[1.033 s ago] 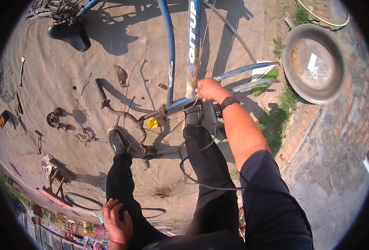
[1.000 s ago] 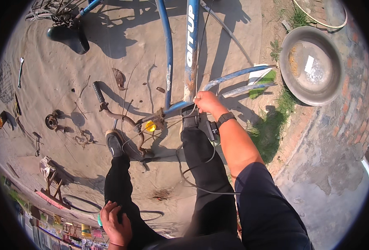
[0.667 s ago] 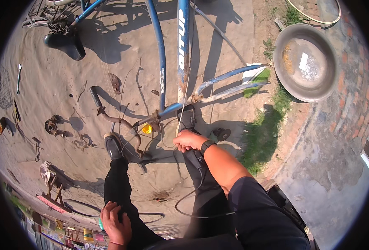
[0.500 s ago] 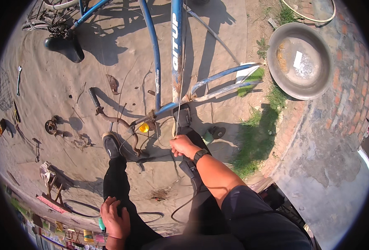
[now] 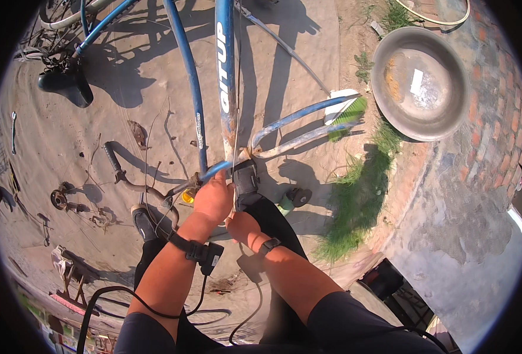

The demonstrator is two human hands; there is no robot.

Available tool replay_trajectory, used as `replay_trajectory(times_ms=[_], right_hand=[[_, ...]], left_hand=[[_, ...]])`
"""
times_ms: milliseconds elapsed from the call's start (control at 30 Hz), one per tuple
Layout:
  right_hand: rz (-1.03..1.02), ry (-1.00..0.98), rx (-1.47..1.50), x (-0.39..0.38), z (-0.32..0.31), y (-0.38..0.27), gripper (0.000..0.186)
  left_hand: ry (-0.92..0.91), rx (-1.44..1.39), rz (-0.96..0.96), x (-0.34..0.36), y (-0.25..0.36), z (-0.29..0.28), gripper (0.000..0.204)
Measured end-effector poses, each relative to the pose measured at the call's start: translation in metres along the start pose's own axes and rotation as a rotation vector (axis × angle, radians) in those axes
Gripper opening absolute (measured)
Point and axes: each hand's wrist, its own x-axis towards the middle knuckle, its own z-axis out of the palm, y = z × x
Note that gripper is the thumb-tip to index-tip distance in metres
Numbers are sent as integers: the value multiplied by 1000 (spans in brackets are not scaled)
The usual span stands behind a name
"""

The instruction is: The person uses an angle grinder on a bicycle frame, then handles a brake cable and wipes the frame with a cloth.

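A blue bicycle frame [image 5: 225, 71] lies with its fork [image 5: 302, 115] pointing right. A thin cable [image 5: 236, 138] runs down along its thick tube to my hands. My left hand [image 5: 213, 200] is closed against the lower end of the frame, by the cable; what its fingers grip is hidden. Just below and right of it, my right hand [image 5: 245, 229] is closed on the cable, its fingertips partly covered by the left hand. Curved handlebars [image 5: 146, 189] lie left of the hands, with a yellow round piece [image 5: 188, 195] beside them.
A wide grey basin [image 5: 455, 88] stands at the far right by brick paving. A black saddle [image 5: 66, 85] is at the upper left. A wrench [image 5: 14, 133] and a crank part [image 5: 60, 197] lie on the left ground. An angle grinder [image 5: 293, 199] lies right of my leg.
My left hand has come up from my left knee to the frame's lower end. My right hand has moved slightly down and left, still on the cable. The view has shifted slightly.
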Motion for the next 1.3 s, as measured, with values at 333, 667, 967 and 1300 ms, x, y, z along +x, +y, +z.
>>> replay_trajectory(times_ms=[333, 667, 967, 1300], right_hand=[[106, -382, -331, -1, -84, -22, 48], [-85, 277, 56, 52, -178, -65, 45], [41, 152, -246, 53, -85, -4, 20], [-132, -672, -533, 1, 51, 62, 31]], left_hand=[[-130, 160, -24, 72, 2, 45, 30], [-674, 476, 69, -33, -53, 123, 22], [-1186, 647, 230, -111, -57, 68, 23], [-362, 382, 625, -153, -58, -89, 7]])
